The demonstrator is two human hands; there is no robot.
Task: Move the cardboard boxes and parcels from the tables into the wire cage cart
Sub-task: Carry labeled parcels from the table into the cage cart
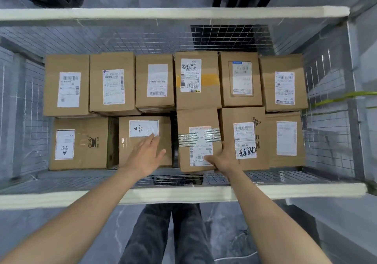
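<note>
Well, nearest me my trousers (163,233) are cut off by the bottom edge, and beyond them runs the padded rim of the wire cage cart (183,195). My left hand (145,155) lies open, fingers straight, over the HEAVY-labelled box (126,151); I cannot confirm contact. My right hand (224,159) grips the taped box (199,119) at its near right corner, fingertips hidden against the neighbouring box (240,115). The back row of boxes (155,60) has labels too blurred to read.

Single head cam, steep downward look, close over wire cage cart (183,195), facing its far rail.
</note>
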